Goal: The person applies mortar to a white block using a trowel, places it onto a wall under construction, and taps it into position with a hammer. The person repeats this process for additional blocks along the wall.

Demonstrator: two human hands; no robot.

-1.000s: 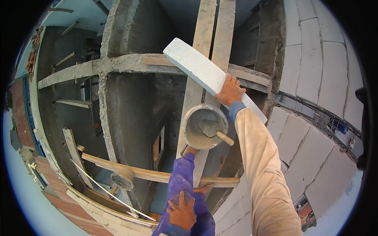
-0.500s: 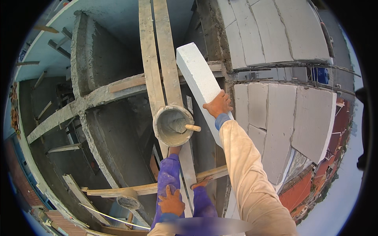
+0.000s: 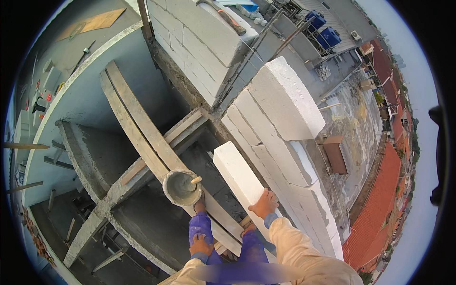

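Across the long white aerated concrete block (image 3: 236, 172), my right hand (image 3: 265, 203) is closed on its near part, fingers wrapped over the edge. The block slants up and away, apart from the wall's face as far as I can tell. My left hand (image 3: 202, 245) lies with fingers spread on my purple trouser leg and holds nothing. Just ahead of my feet, a bucket (image 3: 167, 190) of grey mortar stands on two wooden planks (image 3: 137, 128). A tool's wooden handle (image 3: 196, 180) sticks out over its rim.
Right of me runs a block wall (image 3: 266, 166) with a loose-looking block (image 3: 280, 102) on top. Another block wall (image 3: 190, 42) farther off carries a hammer (image 3: 232, 21). Deep openings lie below the planks, between concrete beams (image 3: 114, 197). Red roofs (image 3: 375, 209) lie far below at right.
My view has turned to the right and up, bringing the wall tops and rooftops in. My right hand still grips the block; my left hand stays on my leg.
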